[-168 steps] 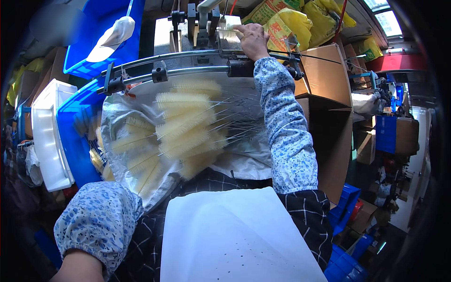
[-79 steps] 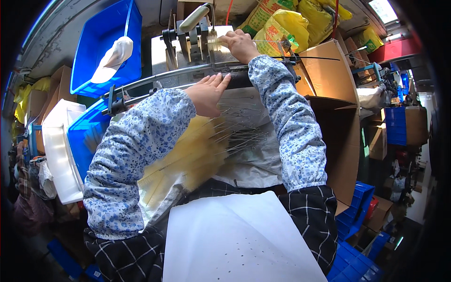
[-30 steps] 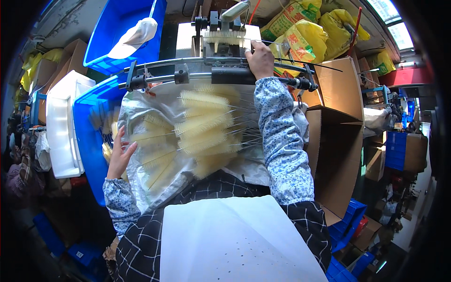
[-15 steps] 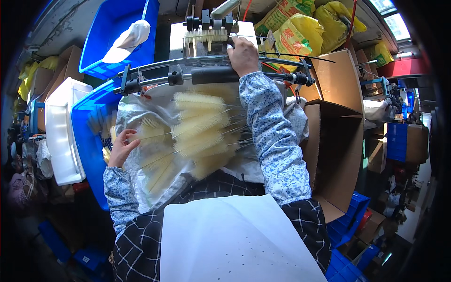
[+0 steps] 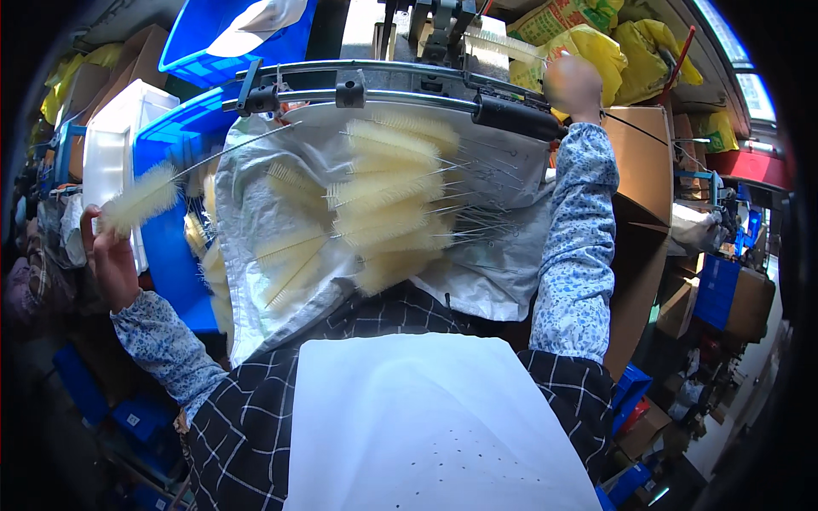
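Observation:
My left hand [image 5: 112, 260] is out at the far left, its fingers closed on the bristle end of a cream bottle brush [image 5: 141, 201]. That brush's bare wire stem points up and right over the blue bin. At the upper right, my right hand [image 5: 574, 87] is smeared by motion but looks closed around the end of a second bristle brush [image 5: 509, 45], beside the machine [image 5: 441, 34]. A pile of cream brushes [image 5: 388, 192] lies on a white woven sack [image 5: 490, 272] before me, wire stems mostly to the right.
A metal rail with a black roller [image 5: 515, 117] crosses above the sack. A blue bin [image 5: 162, 289] holding more brushes and a white tub [image 5: 111, 162] stand left. An open cardboard box [image 5: 639, 166] is right, with yellow bags [image 5: 588, 55] behind.
My left hand has lifted a brush off the pile and swung it left past the blue bin. My right hand has moved right from the machine with its brush. The view has shifted.

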{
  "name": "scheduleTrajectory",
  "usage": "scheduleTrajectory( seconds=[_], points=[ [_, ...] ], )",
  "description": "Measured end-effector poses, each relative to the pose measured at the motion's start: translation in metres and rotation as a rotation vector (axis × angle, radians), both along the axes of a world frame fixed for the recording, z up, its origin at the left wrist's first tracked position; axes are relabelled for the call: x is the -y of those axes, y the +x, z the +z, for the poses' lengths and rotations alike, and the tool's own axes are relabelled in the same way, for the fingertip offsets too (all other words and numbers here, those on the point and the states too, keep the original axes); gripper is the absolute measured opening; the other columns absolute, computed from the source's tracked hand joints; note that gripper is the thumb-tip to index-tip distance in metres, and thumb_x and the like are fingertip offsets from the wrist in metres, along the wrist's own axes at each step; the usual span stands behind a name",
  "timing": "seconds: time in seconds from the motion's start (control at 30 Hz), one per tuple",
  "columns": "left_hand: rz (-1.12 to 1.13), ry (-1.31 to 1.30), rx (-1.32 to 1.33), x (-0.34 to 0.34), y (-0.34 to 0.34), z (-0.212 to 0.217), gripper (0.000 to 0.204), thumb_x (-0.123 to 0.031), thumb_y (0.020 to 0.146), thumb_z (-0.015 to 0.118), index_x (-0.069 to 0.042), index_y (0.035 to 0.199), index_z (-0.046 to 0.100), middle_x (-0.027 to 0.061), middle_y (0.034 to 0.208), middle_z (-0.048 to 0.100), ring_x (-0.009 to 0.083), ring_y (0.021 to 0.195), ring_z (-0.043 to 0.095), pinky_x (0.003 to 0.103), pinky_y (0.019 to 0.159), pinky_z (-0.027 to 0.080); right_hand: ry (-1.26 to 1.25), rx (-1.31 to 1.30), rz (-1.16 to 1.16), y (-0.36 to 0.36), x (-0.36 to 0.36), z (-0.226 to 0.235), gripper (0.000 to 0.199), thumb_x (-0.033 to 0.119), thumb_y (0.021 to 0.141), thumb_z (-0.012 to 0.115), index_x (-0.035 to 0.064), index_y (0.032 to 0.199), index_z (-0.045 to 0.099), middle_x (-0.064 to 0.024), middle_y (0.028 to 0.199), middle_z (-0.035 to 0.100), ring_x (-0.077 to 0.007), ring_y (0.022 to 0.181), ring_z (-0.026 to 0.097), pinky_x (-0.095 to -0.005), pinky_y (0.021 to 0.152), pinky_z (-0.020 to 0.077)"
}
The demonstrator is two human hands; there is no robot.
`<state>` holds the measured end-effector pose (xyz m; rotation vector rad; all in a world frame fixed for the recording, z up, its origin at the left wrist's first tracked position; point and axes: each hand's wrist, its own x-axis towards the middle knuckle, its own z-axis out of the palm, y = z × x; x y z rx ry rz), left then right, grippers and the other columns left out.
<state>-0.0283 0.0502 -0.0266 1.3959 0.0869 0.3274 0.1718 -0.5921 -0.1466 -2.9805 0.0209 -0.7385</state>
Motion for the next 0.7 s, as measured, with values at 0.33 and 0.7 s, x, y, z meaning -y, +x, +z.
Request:
scheduleTrajectory(
  seconds=[0.33,0.7],
  points=[
    [-0.422,-0.270,0.001,0.090,0.025,0.001,0.030,-0.006,0.073,0.054,-0.005,0.097,0.036,0.0045,0.085,0.038,0.0121,0.078,0.044,0.025,0.072,0.042,0.291,-0.255,0.314,-0.025,0.009,0.033,0.012,0.022,0.085,0.052,0.0176,0.095,0.058,-0.0094,0.082,0.061,-0.0265,0.076,0.058,-0.0342,0.066,0.0450],
    [-0.491,0.132,0.087,0.134,0.033,0.019,0.030,-0.012,0.066,0.052,-0.005,0.093,0.042,0.0058,0.078,0.044,0.0115,0.070,0.042,0.022,0.062,0.034,0.489,-0.623,0.213,0.013,0.036,0.048,0.018,0.022,0.086,0.056,0.0102,0.098,0.060,0.0009,0.072,0.054,-0.0090,0.067,0.046,-0.0241,0.063,0.0411]
  ],
)
